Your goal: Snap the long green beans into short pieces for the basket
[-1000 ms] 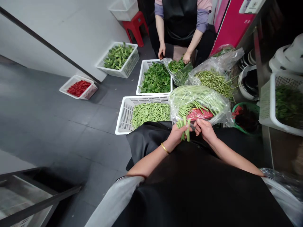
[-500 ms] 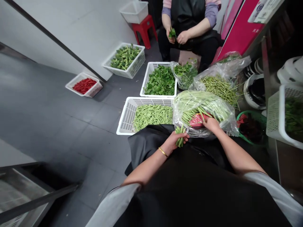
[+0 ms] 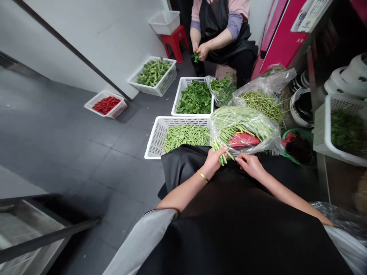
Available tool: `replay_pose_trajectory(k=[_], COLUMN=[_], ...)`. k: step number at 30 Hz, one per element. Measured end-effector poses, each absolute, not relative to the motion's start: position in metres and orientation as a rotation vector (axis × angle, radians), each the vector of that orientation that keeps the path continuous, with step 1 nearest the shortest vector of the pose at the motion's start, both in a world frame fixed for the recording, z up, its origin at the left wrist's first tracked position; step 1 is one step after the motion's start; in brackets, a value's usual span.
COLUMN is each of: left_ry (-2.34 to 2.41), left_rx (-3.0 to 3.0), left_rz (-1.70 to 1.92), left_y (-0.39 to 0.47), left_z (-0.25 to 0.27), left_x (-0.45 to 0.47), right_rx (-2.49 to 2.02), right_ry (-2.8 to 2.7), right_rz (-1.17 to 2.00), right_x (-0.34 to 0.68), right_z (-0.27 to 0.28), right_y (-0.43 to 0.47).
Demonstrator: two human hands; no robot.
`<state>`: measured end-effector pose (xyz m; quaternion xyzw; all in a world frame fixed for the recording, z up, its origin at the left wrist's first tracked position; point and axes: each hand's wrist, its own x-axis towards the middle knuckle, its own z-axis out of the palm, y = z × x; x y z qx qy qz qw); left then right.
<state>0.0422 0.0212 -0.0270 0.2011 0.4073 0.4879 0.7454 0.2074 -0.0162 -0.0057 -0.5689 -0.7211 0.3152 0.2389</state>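
Both hands meet just above the lap of the black apron point(image 3: 183, 162), with twelve o'clock taken as straight ahead from them. Left hand point(image 3: 213, 160) is closed around a small bundle of green beans point(image 3: 218, 147), their ends poking out past the thumb towards eleven and four o'clock; a gold bracelet point(image 3: 203, 175) circles that wrist. Right hand point(image 3: 249, 164), just beside it at three o'clock, is narrow, its thumb and fingertips pinched together at the end of one bean from the bundle.

At one o'clock, near the knuckles, lies a clear plastic bag point(image 3: 243, 114) full of longer beans, with a red packet point(image 3: 243, 139) showing at its mouth. At ten o'clock, touching or nearly touching the bag, a white basket point(image 3: 155, 139) holds short bean pieces point(image 3: 185, 137). Beyond it at eleven stands a leaf basket point(image 3: 192, 114) heaped with dark greens; farther out at ten, red peppers point(image 3: 106, 105) fill a smaller basket on the floor point(image 3: 126, 152). A second bag, of thin green stems point(image 3: 259, 102), sits farther off at one o'clock, and a green bowl point(image 3: 301, 133) at three.

At twelve, well apart, a seated co-worker's hands point(image 3: 200, 50) hold a leafy sprig point(image 3: 195, 57) together.
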Motion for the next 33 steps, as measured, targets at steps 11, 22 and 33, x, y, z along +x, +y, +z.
replay_pose_trajectory(k=[11,22,33], left_ry=[0.881,0.547,0.868], left_rx=[0.419,0.57,0.382], left_rz=[0.991,0.485,0.872], left_y=[0.016,0.019,0.022], left_z=[-0.022,-0.028,-0.029], left_x=[0.036,0.019,0.027], right_rx=[-1.15,-1.248,-1.577], right_ry=[-2.22,-1.859,-1.805], right_rz=[0.732,1.645,0.824], right_x=[0.193,0.231,0.194], right_z=[0.004,0.002,-0.021], right_y=[-0.017,-0.002,0.022])
